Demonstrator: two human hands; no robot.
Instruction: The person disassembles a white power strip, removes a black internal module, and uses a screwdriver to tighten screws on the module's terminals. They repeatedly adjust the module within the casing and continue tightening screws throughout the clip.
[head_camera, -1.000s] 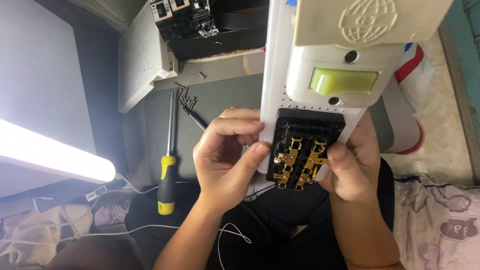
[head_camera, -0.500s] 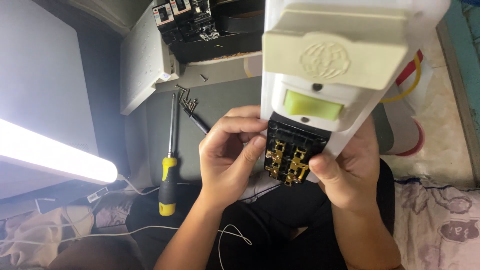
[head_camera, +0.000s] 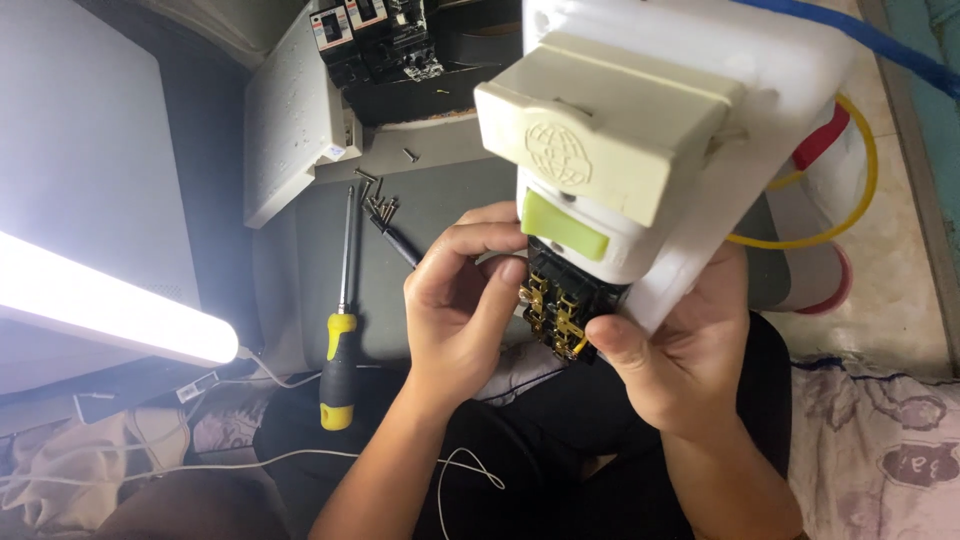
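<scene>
a makeshift home repair spot on the floor: a screwdriver (head_camera: 340, 340) and loose screws (head_camera: 380, 205) at ten o'clock, circuit breakers (head_camera: 375, 40) at twelve, patterned bedding (head_camera: 880, 450) at four.

Left hand (head_camera: 462, 300) and right hand (head_camera: 680, 360): bare, no gloves, rings or watch. Forearms unsleeved. Black garment covers lap.

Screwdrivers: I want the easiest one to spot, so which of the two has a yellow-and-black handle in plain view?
The long upright screwdriver left of the left hand; the other screwdriver shows only a dark slanted shaft.
</scene>
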